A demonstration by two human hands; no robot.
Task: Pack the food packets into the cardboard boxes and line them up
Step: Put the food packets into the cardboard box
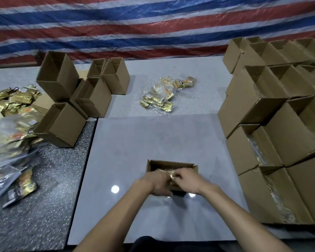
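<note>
We count two hands, a left hand and a right hand; one box of packets; five open boxes at left; two loose heaps. The right stack runs out of view, uncounted.

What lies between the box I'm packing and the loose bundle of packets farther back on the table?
Nothing: in the head view, only bare grey table separates the box from the bundle of packets.

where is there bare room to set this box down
Bare grey table lies between the box being filled and the bagged packets, bordered left by empty boxes, right by filled boxes. The packet pile crowds the far left.
</note>
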